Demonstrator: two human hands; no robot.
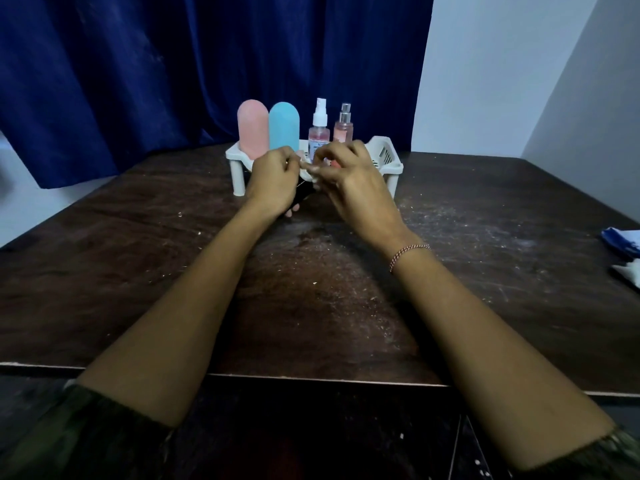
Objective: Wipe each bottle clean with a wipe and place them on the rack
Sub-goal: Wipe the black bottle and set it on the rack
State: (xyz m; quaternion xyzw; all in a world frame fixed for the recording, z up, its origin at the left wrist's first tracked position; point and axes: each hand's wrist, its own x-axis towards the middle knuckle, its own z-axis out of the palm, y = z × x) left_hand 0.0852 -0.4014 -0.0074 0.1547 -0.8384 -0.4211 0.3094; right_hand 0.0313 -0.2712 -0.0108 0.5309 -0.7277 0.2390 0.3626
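Note:
A white plastic rack [389, 155] stands at the far middle of the dark table. On it stand a pink bottle [252, 128], a blue bottle [284, 124], a clear spray bottle with a white nozzle [319, 128] and a small pink spray bottle [343, 124]. In front of the rack, my left hand [272, 183] grips a dark bottle [302, 195], mostly hidden under the palm. My right hand [349, 180] pinches a small white wipe [311, 168] against the bottle's top, between both hands.
The dark wooden table [311, 289] is scuffed and dusted with white crumbs. A blue and white pack [623, 242] and a white piece [628, 271] lie at the right edge. A blue curtain [173, 64] hangs behind the rack.

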